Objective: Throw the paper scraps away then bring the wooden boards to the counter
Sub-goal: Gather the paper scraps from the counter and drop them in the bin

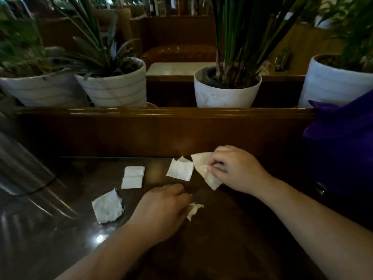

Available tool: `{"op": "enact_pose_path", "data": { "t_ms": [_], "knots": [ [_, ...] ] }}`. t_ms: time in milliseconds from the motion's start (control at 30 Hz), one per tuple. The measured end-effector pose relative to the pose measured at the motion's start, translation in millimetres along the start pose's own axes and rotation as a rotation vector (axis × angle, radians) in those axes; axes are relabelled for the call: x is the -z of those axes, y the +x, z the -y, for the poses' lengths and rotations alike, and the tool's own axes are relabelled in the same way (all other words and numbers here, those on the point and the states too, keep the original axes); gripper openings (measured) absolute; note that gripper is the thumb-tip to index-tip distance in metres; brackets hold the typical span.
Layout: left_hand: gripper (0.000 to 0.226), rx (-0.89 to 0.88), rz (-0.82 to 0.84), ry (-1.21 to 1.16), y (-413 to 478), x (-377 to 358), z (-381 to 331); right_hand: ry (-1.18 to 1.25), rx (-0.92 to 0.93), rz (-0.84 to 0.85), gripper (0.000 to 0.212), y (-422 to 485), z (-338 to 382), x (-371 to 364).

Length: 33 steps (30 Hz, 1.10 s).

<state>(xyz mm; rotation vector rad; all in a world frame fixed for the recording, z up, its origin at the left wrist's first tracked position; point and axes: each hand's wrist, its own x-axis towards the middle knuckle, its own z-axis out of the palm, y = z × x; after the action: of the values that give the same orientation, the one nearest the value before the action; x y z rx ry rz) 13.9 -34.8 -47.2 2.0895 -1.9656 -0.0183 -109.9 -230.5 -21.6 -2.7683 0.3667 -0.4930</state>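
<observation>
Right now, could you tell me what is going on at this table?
A person is gathering paper scraps off the dark table. The right hand pinches one scrap; the left hand closes on a small crumpled scrap. Three more scraps lie loose. No wooden boards are in view.

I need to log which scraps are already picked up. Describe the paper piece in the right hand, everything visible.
The paper piece is an off-white, thin, tissue-like scrap, creased and roughly triangular, with one corner pointing down toward the dark glossy table. The right hand pinches its right edge between thumb and fingertips, so part of it is hidden in the grip. It looks lifted and tilted rather than lying flat. Its left edge sits close beside a square scrap; whether they touch cannot be told.
</observation>
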Motion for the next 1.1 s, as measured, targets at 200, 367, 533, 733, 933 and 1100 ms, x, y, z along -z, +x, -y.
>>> {"op": "enact_pose_path", "data": {
  "t_ms": [200, 367, 533, 733, 933, 1100],
  "knots": [
    [0.016, 0.124, -0.044, -0.005, -25.9, 21.3, 16.9, -0.108, 0.057, 0.098, 0.014, 50.8, 21.7, -41.4],
    [0.012, 0.203, -0.083, -0.014, -49.5, 29.6, 35.3, -0.159, 0.000, 0.235, 0.021, 60.7, 20.1, -59.4],
    [0.015, 0.243, -0.089, 0.037, -62.6, 36.0, 54.9, -0.211, -0.067, 0.353, 0.035, 63.4, 22.0, -70.4],
    [0.021, 0.354, -0.105, 0.134, -70.6, 42.0, 85.7, -0.169, -0.035, 0.251, 0.015, 58.5, 27.9, -74.9],
    [0.042, 0.518, 0.135, 0.181, -83.5, 27.4, 115.9, -0.153, -0.037, 0.200, 0.014, 60.7, 39.0, -70.4],
    [0.053, 0.490, 0.144, 0.197, -91.4, 20.4, 117.9, -0.109, 0.007, 0.146, 0.013, 70.6, 59.4, -70.5]
  ]
}}
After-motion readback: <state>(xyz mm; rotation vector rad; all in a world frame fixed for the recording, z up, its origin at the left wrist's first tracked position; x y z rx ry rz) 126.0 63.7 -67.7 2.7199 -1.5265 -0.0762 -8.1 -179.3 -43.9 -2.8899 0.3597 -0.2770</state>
